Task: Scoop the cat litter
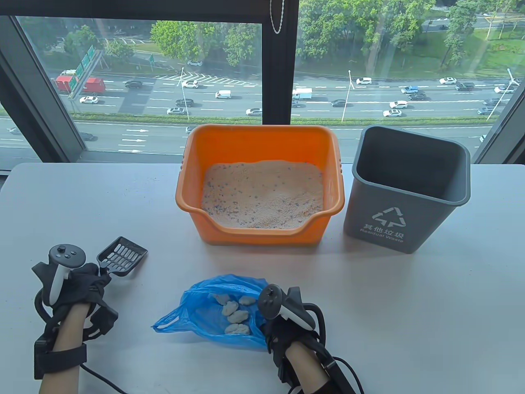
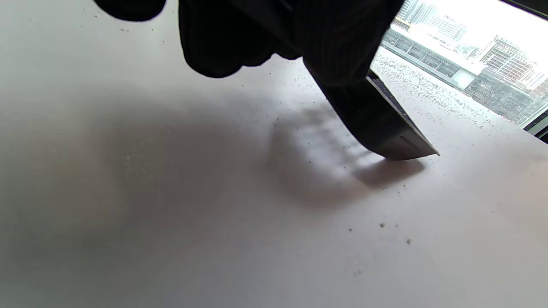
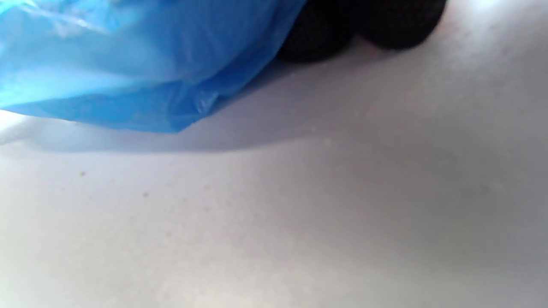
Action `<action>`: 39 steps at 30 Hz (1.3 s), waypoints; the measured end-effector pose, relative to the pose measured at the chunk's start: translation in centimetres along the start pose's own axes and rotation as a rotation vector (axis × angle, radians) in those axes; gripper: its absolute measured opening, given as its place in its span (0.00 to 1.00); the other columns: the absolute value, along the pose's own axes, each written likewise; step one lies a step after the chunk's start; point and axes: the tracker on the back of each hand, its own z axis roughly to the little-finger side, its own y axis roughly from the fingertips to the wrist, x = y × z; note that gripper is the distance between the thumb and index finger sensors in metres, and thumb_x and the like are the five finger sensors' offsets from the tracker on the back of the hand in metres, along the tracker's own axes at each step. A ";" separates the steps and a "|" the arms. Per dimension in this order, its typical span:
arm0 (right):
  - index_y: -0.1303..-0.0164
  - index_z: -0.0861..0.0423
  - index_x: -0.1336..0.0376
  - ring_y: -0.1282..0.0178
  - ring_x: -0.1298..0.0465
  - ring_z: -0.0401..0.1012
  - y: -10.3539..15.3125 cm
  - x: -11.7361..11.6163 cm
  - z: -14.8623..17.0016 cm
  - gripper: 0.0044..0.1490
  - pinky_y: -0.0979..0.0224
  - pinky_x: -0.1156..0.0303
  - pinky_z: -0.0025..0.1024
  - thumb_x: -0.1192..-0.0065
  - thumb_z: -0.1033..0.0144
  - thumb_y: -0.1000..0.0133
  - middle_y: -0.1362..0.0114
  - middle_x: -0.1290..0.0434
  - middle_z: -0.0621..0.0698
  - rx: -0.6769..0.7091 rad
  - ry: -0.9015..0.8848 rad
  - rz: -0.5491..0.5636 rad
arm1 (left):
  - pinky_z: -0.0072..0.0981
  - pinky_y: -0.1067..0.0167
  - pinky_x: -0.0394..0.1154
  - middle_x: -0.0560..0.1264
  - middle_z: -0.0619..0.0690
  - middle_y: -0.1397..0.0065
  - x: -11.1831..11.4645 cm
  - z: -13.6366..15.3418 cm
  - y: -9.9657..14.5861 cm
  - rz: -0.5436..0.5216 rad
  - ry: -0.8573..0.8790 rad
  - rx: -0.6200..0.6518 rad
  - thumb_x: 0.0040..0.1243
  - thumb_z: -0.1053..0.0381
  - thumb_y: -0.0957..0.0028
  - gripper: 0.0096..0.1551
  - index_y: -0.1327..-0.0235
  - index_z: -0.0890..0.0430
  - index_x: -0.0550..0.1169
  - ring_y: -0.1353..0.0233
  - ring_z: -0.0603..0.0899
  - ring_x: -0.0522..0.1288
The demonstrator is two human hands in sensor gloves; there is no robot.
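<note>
Table view. Orange litter box (image 1: 259,184), centre rear of the white table (image 1: 410,308), holding pale litter (image 1: 262,195) with coloured specks. Grey bin (image 1: 404,188) just to its right, apart from it, marked with a recycling symbol and "Residual Waste". Black slotted scoop (image 1: 122,256) at front left, its blade pointing toward the box; left hand (image 1: 78,287) grips its handle, fingers closed around it. Scoop blade carries nothing visible. Blue bag (image 1: 221,314) at front centre, mouth open upward, several pale clumps (image 1: 236,314) lying inside. Right hand (image 1: 287,324) holds the bag's right edge; scoop and bag lie well apart, both nearer the person than the box.

Left wrist view. Gloved fingers (image 2: 222,38) curled at the top edge around the scoop (image 2: 376,124). Blade slants down, its front corner at or just above the table (image 2: 171,214); contact cannot be told. Slotted shadow beside it. Scattered dark grains on the surface.

Right wrist view. Bag (image 3: 141,72) fills the upper left, raised slightly off the table (image 3: 299,214) with shadow beneath. Fingertips (image 3: 321,30) of the right hand are closed against the plastic.
</note>
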 end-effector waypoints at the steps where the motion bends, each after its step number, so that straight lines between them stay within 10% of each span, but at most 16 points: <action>1: 0.27 0.49 0.53 0.54 0.30 0.36 0.0 0.0 0.0 0.43 0.51 0.30 0.30 0.36 0.63 0.50 0.32 0.47 0.63 0.000 0.000 0.000 | 0.68 0.29 0.57 0.64 0.55 0.20 0.2 0.0 -0.1 -0.004 -0.015 -0.013 0.66 0.49 0.46 0.34 0.25 0.50 0.69 0.24 0.62 0.67; 20: 0.27 0.49 0.53 0.53 0.30 0.36 0.0 0.0 0.1 0.43 0.51 0.30 0.30 0.37 0.63 0.50 0.32 0.47 0.63 0.002 -0.001 -0.001 | 0.70 0.25 0.48 0.53 0.54 0.13 2.3 0.5 -0.5 -0.018 -0.109 -0.028 0.64 0.43 0.47 0.40 0.20 0.45 0.63 0.15 0.66 0.51; 29: 0.28 0.49 0.48 0.50 0.28 0.40 0.5 0.8 0.4 0.39 0.47 0.30 0.36 0.38 0.61 0.50 0.28 0.47 0.65 0.036 -0.039 0.038 | 0.68 0.27 0.48 0.51 0.56 0.13 -0.5 -1.9 6.0 -0.147 0.023 0.285 0.61 0.41 0.47 0.42 0.19 0.45 0.60 0.16 0.69 0.49; 34: 0.33 0.47 0.39 0.44 0.28 0.45 1.1 1.5 0.4 0.32 0.45 0.30 0.40 0.37 0.61 0.50 0.25 0.47 0.67 0.051 -0.057 0.117 | 0.55 0.37 0.64 0.67 0.60 0.20 0.2 -4.5 10.0 0.032 0.065 0.571 0.60 0.34 0.51 0.44 0.22 0.50 0.66 0.24 0.72 0.64; 39: 0.36 0.45 0.35 0.38 0.31 0.51 1.6 2.0 0.3 0.31 0.41 0.32 0.42 0.33 0.59 0.52 0.24 0.45 0.66 0.045 -0.041 0.221 | 0.55 0.36 0.62 0.62 0.62 0.19 2.9 -6.6 12.2 0.356 -0.139 0.727 0.62 0.28 0.61 0.57 0.19 0.51 0.60 0.23 0.73 0.60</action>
